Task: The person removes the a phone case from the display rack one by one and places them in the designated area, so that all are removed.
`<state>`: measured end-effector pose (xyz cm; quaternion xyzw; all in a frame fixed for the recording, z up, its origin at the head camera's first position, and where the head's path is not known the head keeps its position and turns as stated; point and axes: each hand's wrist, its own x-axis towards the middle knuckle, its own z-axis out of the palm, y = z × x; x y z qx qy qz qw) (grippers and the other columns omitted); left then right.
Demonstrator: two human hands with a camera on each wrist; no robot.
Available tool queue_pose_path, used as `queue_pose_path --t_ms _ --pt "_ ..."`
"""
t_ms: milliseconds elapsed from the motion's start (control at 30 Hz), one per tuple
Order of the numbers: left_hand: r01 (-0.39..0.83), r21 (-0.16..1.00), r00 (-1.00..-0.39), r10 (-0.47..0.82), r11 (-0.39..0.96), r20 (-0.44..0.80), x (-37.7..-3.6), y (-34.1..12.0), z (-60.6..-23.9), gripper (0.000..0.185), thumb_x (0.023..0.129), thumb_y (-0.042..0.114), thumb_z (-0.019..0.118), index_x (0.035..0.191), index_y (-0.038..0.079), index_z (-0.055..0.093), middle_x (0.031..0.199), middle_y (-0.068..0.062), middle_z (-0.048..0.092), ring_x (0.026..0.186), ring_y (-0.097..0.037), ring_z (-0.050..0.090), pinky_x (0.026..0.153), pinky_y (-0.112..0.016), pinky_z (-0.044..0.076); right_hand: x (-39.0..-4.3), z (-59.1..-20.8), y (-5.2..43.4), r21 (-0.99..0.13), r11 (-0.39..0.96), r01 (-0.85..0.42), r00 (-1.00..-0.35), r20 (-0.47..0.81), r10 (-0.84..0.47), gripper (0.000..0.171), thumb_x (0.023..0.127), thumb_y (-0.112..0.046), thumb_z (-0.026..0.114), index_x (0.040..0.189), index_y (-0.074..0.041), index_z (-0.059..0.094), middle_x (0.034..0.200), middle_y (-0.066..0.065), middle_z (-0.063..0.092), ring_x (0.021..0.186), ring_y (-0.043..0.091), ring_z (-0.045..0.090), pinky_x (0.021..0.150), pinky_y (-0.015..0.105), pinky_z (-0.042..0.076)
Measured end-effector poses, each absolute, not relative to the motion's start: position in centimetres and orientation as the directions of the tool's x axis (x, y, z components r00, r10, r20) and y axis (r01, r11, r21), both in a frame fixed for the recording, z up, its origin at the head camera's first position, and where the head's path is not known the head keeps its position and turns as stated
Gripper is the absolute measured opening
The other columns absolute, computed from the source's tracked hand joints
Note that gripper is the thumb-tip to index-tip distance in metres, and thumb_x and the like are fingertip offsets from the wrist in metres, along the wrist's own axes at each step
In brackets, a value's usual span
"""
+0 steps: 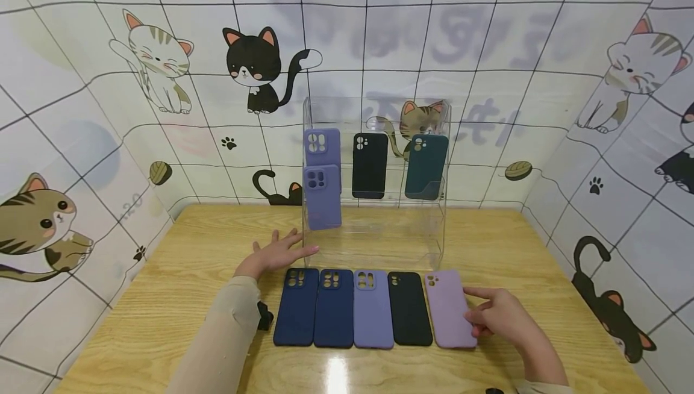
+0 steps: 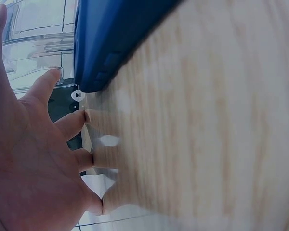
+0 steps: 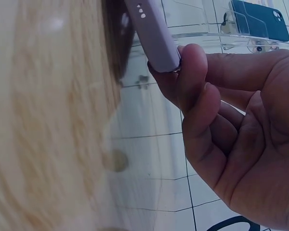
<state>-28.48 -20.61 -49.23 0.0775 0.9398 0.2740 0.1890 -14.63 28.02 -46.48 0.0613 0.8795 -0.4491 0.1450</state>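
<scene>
Five phone cases lie in a row on the wooden table [image 1: 162, 297]: two navy [image 1: 296, 315] [image 1: 333, 315], one lavender [image 1: 373, 315], one black [image 1: 409, 315] and one lilac [image 1: 449, 306]. My right hand [image 1: 499, 315] is at the lilac case's right edge. In the right wrist view its thumb and a finger [image 3: 192, 72] pinch the end of the lilac case [image 3: 151, 33]. My left hand [image 1: 273, 255] lies flat on the table with its fingers spread, just behind the left navy case [image 2: 115, 33] and beside the rack's front left corner. It holds nothing.
A clear acrylic rack [image 1: 434, 237] stands behind the row. It carries two purple cases [image 1: 322, 198] at the left, a black one [image 1: 370, 165] in the middle and a teal one [image 1: 426, 165] at the right. Cat-patterned tiled walls enclose the table on three sides.
</scene>
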Motion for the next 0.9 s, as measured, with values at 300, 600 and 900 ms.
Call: queue_pose_path --t_ms 300,600,900 --pt "0.04 0.542 -0.917 0.246 0.84 -0.313 -28.44 -20.54 -49.27 0.105 0.089 0.093 0.044 0.171 0.029 0.026 0.183 -0.001 0.005 0.165 -0.044 -0.018 0.117 -0.081 -0.024 -14.6 -46.7 27.67 -0.759 0.607 0.234 -0.954 -0.299 -0.006 0.059 0.093 0.001 0.075 0.147 0.014 0.054 0.077 0.007 0.075 0.061 0.017 0.068 0.058 0.032 0.059" --pt "0.038 0.547 -0.916 0.247 0.836 -0.315 -28.23 -20.47 -49.03 0.105 0.09 0.092 0.044 0.171 0.029 0.027 0.183 -0.002 0.006 0.165 -0.044 -0.018 0.117 -0.081 -0.024 -14.64 -46.8 27.58 -0.759 0.605 0.242 -0.952 -0.305 -0.001 0.058 0.094 -0.001 0.076 0.146 0.012 0.056 0.075 0.007 0.074 0.061 0.018 0.067 0.059 0.033 0.059" --pt "0.039 0.547 -0.918 0.247 0.836 -0.312 -28.28 -20.53 -49.15 0.105 0.089 0.093 0.045 0.171 0.028 0.028 0.183 -0.002 0.006 0.165 -0.044 -0.019 0.117 -0.082 -0.024 -14.54 -46.62 27.47 -0.738 0.618 0.273 -0.947 -0.32 0.036 0.054 0.097 -0.01 0.076 0.146 0.005 0.06 0.066 0.006 0.07 0.06 0.018 0.067 0.059 0.033 0.058"
